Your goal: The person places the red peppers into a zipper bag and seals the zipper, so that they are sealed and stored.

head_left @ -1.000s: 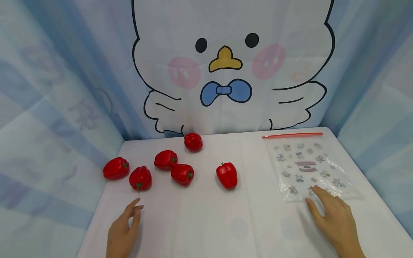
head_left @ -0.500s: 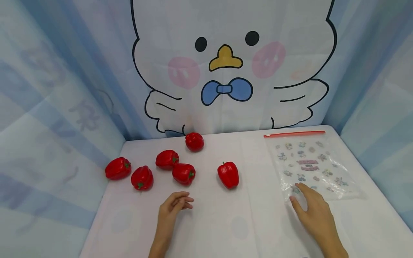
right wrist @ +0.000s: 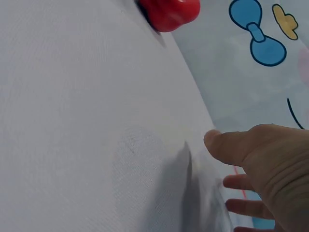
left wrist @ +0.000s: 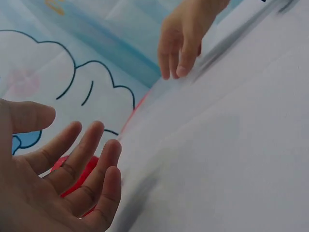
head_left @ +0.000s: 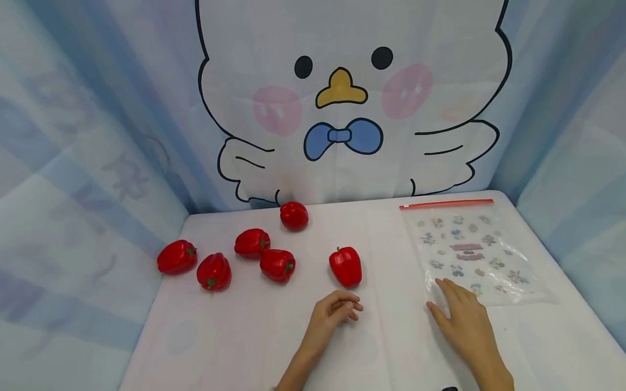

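In the head view my left hand (head_left: 333,315) is just in front of a single red bell pepper (head_left: 345,267), its fingers loosely bent and holding nothing. The left wrist view shows the same hand (left wrist: 72,179) with spread fingers, part of the red pepper (left wrist: 91,166) showing behind them. My right hand (head_left: 464,325) hovers at the near left corner of a clear printed zip bag (head_left: 467,250) with a red slider strip; whether it touches the bag I cannot tell. Nothing is in the right hand (right wrist: 270,164) in the right wrist view, where the thumb and fingers are apart.
Several more red peppers lie at the left of the white table (head_left: 254,347), among them one at the left edge (head_left: 177,257) and one at the back (head_left: 294,216). A curtain with a cartoon bird (head_left: 362,179) stands behind the table. A small dark object (head_left: 449,389) shows at the bottom edge.
My left hand has moved right, from beside the left peppers to the single pepper. My right hand has shifted left from over the bag to its near left corner. The peppers and bag have not moved.
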Demonstrator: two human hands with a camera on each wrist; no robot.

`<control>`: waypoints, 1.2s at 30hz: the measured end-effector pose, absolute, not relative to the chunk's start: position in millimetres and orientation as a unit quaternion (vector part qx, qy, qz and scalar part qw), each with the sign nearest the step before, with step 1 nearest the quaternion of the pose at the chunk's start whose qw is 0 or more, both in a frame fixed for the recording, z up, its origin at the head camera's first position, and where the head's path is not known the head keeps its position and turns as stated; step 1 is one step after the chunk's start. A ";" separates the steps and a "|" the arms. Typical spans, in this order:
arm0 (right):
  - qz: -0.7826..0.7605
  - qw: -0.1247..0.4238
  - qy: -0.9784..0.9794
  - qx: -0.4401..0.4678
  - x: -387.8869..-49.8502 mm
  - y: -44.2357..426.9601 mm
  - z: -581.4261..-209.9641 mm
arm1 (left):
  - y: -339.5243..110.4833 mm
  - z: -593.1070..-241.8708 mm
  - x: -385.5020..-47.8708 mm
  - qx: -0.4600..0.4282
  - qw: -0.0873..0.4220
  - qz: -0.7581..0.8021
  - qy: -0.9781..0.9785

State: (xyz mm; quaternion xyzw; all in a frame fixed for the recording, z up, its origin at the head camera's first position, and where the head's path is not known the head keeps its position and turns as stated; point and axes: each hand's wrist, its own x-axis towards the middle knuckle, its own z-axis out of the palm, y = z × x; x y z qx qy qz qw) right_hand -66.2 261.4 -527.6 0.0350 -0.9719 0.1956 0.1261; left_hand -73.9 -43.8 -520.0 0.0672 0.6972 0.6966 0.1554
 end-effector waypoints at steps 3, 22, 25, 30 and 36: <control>0.188 0.108 -0.976 0.028 -65.5 262.8 -528.5 | -27.9 -521.3 -78.2 0.086 0.163 0.684 0.706; 0.173 0.070 -0.982 0.026 -45.1 274.2 -529.0 | 34.2 -521.5 -105.7 0.126 0.150 0.595 0.779; 0.172 0.074 -0.982 0.031 -41.8 276.1 -530.2 | 39.9 -521.5 -109.9 0.127 0.146 0.575 0.795; 0.175 0.089 -0.980 0.046 -37.2 279.8 -532.3 | 49.9 -521.4 -121.2 0.120 0.128 0.554 0.814; 0.188 0.119 -0.971 0.084 -32.5 289.0 -533.9 | 61.8 -520.9 -134.0 0.095 0.098 0.526 0.839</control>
